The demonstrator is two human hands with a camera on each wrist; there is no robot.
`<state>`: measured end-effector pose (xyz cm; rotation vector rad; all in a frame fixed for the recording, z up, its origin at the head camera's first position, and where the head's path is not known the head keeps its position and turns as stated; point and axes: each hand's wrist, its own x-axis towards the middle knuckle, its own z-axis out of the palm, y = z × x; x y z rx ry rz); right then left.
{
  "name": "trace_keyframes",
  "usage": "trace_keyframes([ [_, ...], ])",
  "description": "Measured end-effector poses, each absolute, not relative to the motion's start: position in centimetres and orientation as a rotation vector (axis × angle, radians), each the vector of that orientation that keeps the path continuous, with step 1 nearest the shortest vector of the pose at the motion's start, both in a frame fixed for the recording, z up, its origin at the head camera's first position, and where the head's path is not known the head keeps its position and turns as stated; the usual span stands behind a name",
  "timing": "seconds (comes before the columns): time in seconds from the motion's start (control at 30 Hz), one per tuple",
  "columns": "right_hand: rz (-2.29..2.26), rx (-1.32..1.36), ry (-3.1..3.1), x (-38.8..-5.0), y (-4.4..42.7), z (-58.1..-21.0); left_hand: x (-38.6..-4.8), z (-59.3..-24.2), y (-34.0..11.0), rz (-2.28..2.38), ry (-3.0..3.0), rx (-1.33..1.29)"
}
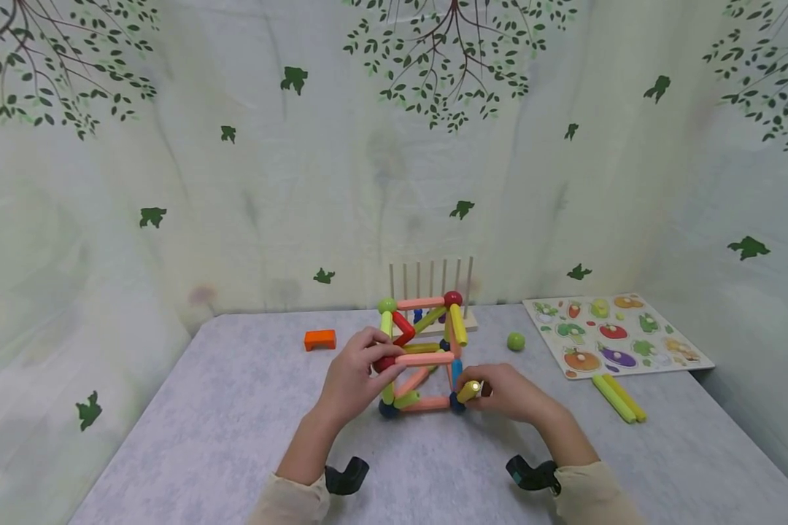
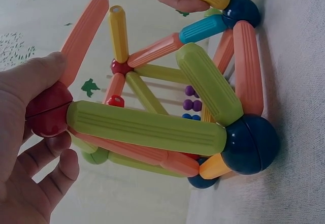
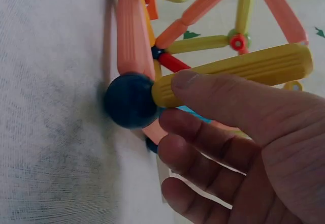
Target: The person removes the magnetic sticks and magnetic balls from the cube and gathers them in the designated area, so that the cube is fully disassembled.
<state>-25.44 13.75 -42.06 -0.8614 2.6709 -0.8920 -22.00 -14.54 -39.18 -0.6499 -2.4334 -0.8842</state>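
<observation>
While your right hand [image 1: 508,394] pinches a yellow, ridged, plastic-looking stick [image 3: 277,64] near its end, probably for control, that end meets a dark blue round ball [image 3: 131,101]; remaining fingers loosely curled. Your left hand [image 1: 357,368]: thumb and fingers closed round a glossy red ball [image 2: 48,109], upper near-left corner, likely steadying the frame. Multicoloured stick-and-ball frame [image 1: 425,359]: standing between your hands on the grey tabletop [image 1: 203,437]. Right, apart: two loose sticks [image 1: 619,399], lime and yellow. Farther: orange block [image 1: 319,340], green ball [image 1: 515,341]. Behind: wooden peg rack [image 1: 470,320].
</observation>
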Motion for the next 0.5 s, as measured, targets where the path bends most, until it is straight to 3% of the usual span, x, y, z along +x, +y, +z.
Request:
trace_keyframes([
  [0.5, -1.195, -0.619, 2.508, -26.1, 14.8, -44.2, -22.0, -39.1, -14.6, -0.862, -2.443, -0.640],
])
